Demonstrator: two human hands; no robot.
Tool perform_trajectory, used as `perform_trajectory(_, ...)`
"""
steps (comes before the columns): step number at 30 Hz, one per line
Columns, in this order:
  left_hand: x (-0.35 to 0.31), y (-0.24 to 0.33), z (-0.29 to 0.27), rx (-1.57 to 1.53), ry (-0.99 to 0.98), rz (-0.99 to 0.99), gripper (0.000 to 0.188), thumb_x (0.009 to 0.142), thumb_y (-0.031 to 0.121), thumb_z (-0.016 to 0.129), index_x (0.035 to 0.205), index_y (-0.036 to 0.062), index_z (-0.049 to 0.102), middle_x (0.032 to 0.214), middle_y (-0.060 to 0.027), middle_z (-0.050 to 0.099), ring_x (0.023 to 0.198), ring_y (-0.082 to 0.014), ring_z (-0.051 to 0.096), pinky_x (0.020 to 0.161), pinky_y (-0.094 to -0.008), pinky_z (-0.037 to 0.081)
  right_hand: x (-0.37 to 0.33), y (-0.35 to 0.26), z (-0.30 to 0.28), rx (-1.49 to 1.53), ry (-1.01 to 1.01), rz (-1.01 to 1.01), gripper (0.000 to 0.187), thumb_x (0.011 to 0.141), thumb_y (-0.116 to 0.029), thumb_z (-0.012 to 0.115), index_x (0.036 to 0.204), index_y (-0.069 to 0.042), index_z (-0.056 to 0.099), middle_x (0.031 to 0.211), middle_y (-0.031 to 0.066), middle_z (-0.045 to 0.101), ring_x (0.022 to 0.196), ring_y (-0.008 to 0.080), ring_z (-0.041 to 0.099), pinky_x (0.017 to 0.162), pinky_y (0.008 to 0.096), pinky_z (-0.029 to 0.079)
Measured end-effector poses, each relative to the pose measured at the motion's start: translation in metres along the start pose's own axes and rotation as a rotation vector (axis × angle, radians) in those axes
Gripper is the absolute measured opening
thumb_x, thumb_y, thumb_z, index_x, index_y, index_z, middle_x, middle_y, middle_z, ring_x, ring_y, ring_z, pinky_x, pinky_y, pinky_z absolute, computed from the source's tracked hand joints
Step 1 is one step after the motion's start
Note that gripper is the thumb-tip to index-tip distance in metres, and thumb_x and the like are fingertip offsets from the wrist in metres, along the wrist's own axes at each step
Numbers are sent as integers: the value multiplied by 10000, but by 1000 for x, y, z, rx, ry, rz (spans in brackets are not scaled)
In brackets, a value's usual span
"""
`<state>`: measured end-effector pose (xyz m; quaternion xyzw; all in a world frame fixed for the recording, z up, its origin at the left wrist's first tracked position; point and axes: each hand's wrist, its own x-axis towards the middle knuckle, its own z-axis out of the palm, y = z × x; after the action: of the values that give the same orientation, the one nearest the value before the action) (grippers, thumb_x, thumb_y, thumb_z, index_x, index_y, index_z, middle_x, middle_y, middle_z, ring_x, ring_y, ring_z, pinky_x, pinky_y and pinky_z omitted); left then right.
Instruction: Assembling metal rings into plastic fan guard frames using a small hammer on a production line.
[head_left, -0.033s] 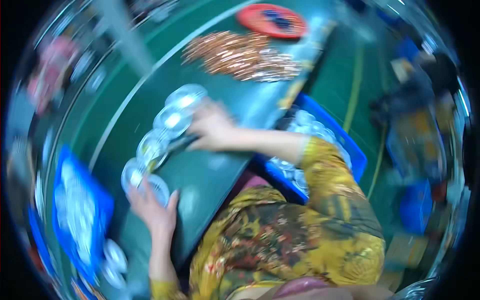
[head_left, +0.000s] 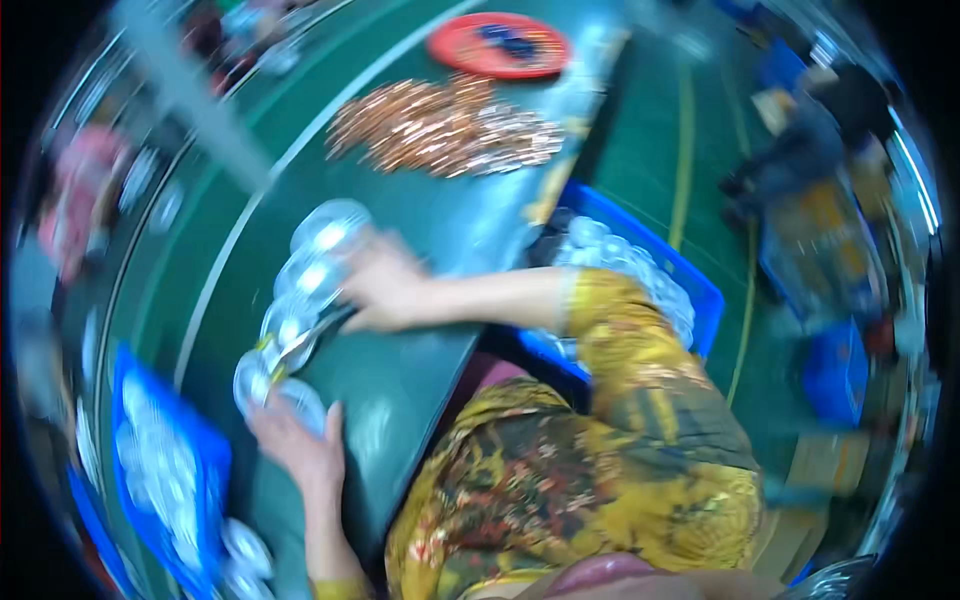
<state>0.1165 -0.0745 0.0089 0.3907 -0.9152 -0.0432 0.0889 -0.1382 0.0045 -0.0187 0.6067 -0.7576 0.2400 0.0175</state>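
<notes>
A row of clear, round, lid-like plastic pieces (head_left: 292, 318) lies on the green work table (head_left: 385, 400), each overlapping the one beside it. At the near end of this row, my left hand (head_left: 300, 445) rests with its fingertips on the lowest clear discs and its thumb spread away. My right hand (head_left: 390, 285) is over the right edge of the upper discs, its fingers blurred by motion. From its fingers a slim metallic tool (head_left: 318, 333), too blurred to name exactly, points down and left toward a small yellow piece on the discs.
Copper-coloured small metal parts (head_left: 440, 130) form a heap farther up the table, with a red tray (head_left: 500, 62) of dark pieces beyond. Blue crates (head_left: 210, 470) of clear parts stand left and by my right elbow. Another person (head_left: 825, 130) is at the far right.
The whole view has shifted slightly, so the table items sit lower and further left. Both hands keep nearly the same places by the row of discs.
</notes>
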Motion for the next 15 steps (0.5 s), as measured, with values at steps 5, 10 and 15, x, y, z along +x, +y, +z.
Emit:
perform_trajectory(5, 99, -19, 48, 234, 96, -208, 958, 894, 627, 480, 1485, -38, 122, 1538, -246, 179, 1346, -525, 251, 1079, -596, 269, 115, -13, 59, 78, 33, 15, 386, 668, -475, 755, 894, -162, 751, 1323, 143, 498, 1283, 456, 342, 963, 575, 320)
perform_trajectory(10, 253, -44, 89, 320, 293, -410, 1023, 776, 822, 415, 1453, 64, 303, 1450, -217, 363, 1198, -522, 443, 948, -579, 420, 189, -9, 80, 18, 339, 192, 341, 674, -319, 767, 899, -67, 720, 1209, 143, 534, 1265, 338, 386, 957, 408, 368)
perform_trajectory(15, 302, -132, 97, 343, 396, -508, 925, 758, 826, 442, 1386, 147, 458, 1382, -215, 438, 1182, -449, 494, 932, -554, 435, 164, -18, 59, 302, 246, 223, 297, 717, -291, 766, 857, -51, 660, 984, 126, 575, 942, 292, 595, 799, 406, 474)
